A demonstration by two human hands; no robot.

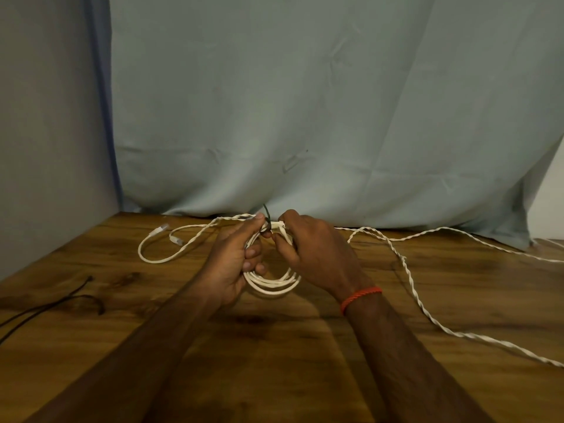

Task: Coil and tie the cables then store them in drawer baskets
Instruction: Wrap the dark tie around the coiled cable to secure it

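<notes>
The coil of thin white cable (271, 285) stands upright over the brown wooden table (274, 367), between your hands. By the look of it, it is light and springy, so the loops will fan apart if you slacken. Your left hand (235, 257) curls its fingers round the coil's left side. Your right hand (317, 251) pinches the top, where the thin dark green wire tie (267, 219) wraps the strands. Grip close beside that tie when twisting. A loose twisted white cable (412, 288) trails on the right, and a thin black cable (61, 300) lies far left.
</notes>
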